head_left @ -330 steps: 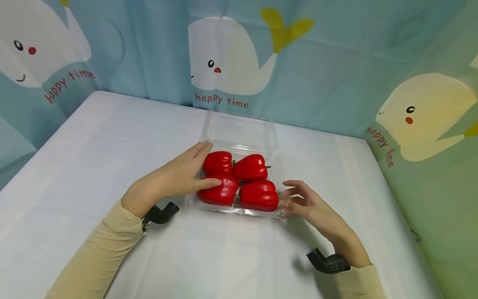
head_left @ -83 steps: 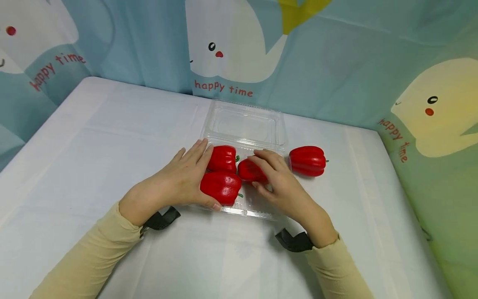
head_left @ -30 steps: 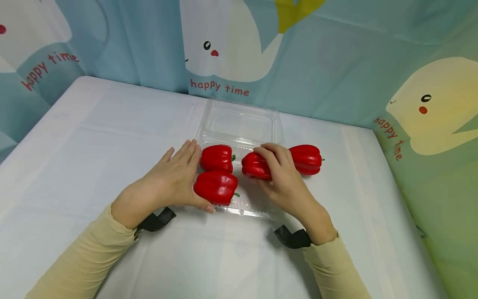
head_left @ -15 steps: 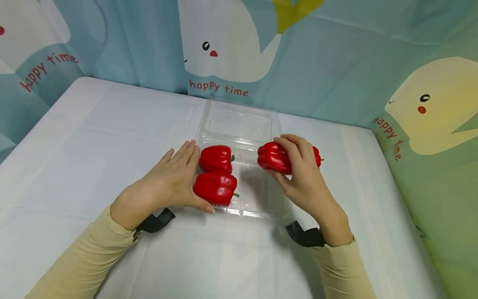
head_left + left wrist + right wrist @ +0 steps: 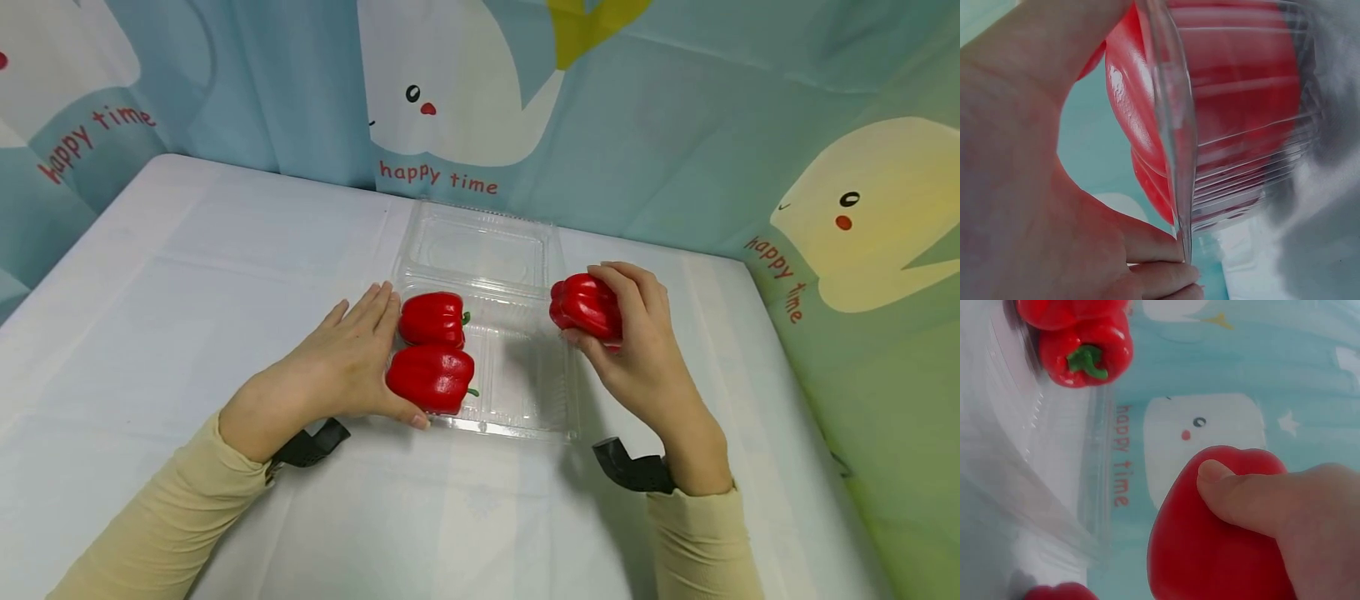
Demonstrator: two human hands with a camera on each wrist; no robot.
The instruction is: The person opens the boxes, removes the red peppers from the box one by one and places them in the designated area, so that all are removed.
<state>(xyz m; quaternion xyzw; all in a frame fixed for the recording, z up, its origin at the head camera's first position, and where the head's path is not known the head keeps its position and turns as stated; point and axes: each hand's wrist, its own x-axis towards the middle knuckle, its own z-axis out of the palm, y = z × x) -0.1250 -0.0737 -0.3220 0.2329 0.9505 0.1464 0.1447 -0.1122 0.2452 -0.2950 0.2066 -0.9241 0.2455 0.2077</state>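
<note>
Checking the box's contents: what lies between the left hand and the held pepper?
In the head view, two peppers lie beside the left hand, then a bare stretch of box.

Head view looks forward and down across the tabletop (image 5: pixel 450 533); wrist views, much nearer, both take in the clear container (image 5: pixel 1176 119) and curtain (image 5: pixel 1310 387).

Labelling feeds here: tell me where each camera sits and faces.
Head: on the head, facing forward and down at the box; left hand, right hand and sleeves show.
Left: on the wrist, facing a boxed pepper; that hand shows.
Right: on the wrist, facing the held pepper; that hand's thumb shows.
Shared by head and right: the held pepper.
</note>
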